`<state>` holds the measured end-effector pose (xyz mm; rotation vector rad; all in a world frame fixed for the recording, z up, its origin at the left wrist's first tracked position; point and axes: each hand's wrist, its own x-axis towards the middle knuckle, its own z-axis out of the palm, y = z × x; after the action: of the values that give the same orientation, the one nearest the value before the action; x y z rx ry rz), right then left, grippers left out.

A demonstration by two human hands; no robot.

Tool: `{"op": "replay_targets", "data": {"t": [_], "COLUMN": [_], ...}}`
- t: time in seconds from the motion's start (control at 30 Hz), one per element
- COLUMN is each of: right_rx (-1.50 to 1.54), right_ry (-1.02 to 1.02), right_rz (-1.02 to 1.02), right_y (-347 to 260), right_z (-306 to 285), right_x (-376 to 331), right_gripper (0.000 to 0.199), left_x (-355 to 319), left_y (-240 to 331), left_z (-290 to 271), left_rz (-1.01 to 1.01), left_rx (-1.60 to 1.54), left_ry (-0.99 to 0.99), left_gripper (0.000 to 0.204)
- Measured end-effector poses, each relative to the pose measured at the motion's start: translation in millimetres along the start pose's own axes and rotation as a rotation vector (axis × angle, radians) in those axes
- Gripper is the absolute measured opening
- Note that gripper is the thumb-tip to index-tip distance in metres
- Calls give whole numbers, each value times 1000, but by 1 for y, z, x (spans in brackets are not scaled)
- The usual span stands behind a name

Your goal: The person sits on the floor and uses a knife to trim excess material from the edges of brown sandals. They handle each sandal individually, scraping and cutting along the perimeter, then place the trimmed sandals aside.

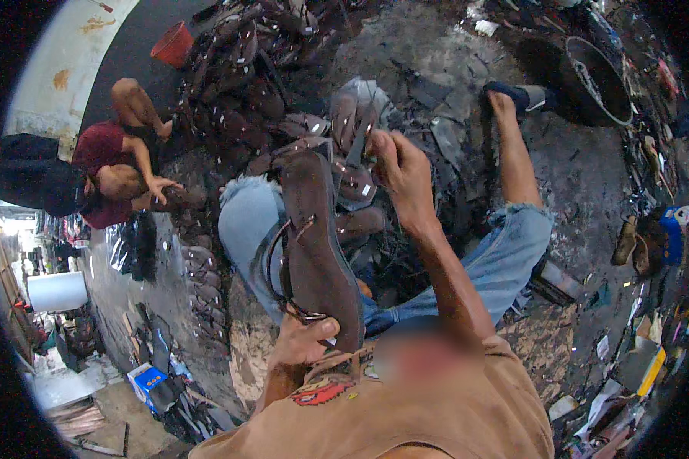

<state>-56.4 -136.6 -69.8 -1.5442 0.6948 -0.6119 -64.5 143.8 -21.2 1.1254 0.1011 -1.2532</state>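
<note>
A brown flip-flop (311, 229) with a dark thong strap stands lengthwise in front of me, its sole long and flat. My left hand (302, 339) grips it at its near end, thumb over the strap. To the right of its far end, my right hand (403, 174) is raised with fingers curled into a pinch. A thin greyish shape shows beside those fingertips, but whether they hold it is unclear. Just beyond the right hand lie brown sandals in a clear plastic bag (371, 93). Another brown sandal (360, 222) rests between my knees.
A large heap of brown sandals (233, 99) spreads ahead and left. A co-worker in a dark red top (99, 145) sits at the left, one hand reaching toward sandals. A red bucket (172, 44) is at the back; a dark round tub (599, 80) is far right. Scraps litter the floor.
</note>
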Motion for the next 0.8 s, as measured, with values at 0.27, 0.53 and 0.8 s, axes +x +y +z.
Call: {"op": "replay_targets", "data": {"t": [0.27,0.53,0.8], "right_rx": [295,58,-447], "right_ry": [-45,-17,-352], "right_rz": [136,4,82], "right_y": [-22,-33,5], "right_z": [-14,-54,-93], "right_x": [-73,-126,-242], "right_gripper": [28,29,25], "left_x": [33,50,24], "left_y": [9,100,96], "left_z": [41,73,34], "left_rz": [393,328,113], "left_rx": [666,414,280], "left_ry": [145,193,97], "left_gripper": [36,41,43]}}
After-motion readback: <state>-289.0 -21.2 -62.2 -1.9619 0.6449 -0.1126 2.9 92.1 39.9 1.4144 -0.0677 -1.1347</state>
